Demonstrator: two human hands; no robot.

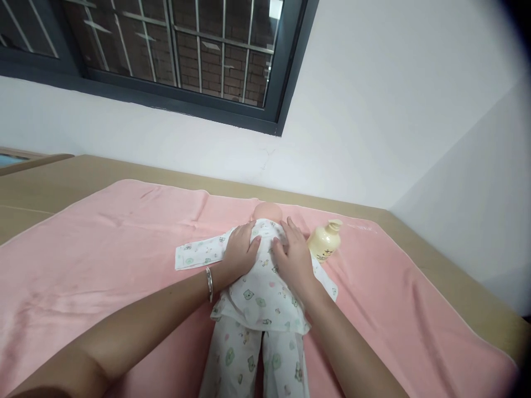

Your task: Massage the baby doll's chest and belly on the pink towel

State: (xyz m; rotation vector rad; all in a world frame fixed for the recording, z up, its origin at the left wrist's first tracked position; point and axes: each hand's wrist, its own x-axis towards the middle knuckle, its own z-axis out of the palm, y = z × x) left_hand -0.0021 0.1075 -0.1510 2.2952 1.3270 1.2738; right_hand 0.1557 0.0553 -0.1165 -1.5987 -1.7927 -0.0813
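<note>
A baby doll (267, 211) lies on a pink blanket, its head toward the wall. It wears a white patterned top (265, 293) and matching trousers (286, 359). My left hand (240, 249) rests on the left side of the top near the shoulder, fingers stretched out. On the right side of the chest lies my right hand (293, 257), its fingers spread over the cloth. One sleeve (199, 252) extends flat to the left; the other (326, 279) shows partly beneath my right forearm. The doll's face cannot be made out.
The pink blanket (103, 249) covers much of a wooden surface (41, 185). A pale yellow pump bottle (326, 240) stands right of the doll, close to my right hand. Behind are a white wall (352, 110) and a dark-framed window (182, 94) with bars.
</note>
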